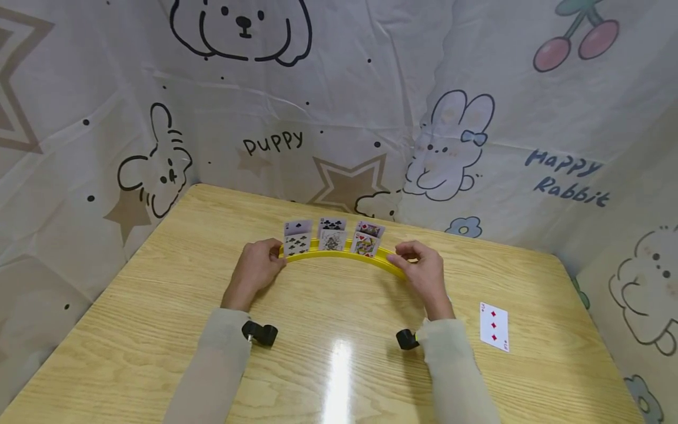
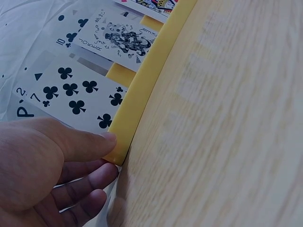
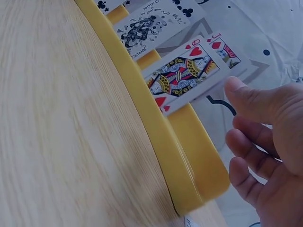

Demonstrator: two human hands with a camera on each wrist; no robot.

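A curved yellow playing card holder (image 1: 328,254) stands on the table with cards upright in two rows. In front are the seven of clubs (image 2: 78,90), a joker (image 3: 147,28) and the queen of hearts (image 3: 182,75). Behind them show a two of spades (image 1: 298,226), a ten of clubs (image 1: 332,224) and the jack of diamonds (image 3: 227,52). My left hand (image 1: 258,264) pinches the holder's left end, thumb on its front face. Beside the right end, my right hand (image 1: 424,270) has loosely bent fingers with nothing between them; in the right wrist view it is apart from the holder.
A three of diamonds (image 1: 494,327) lies face up on the wooden table (image 1: 296,365), right of the right forearm. Printed cloth (image 1: 339,118) hangs behind the table and along its sides. Black wrist cameras (image 1: 261,334) sit at both sleeves.
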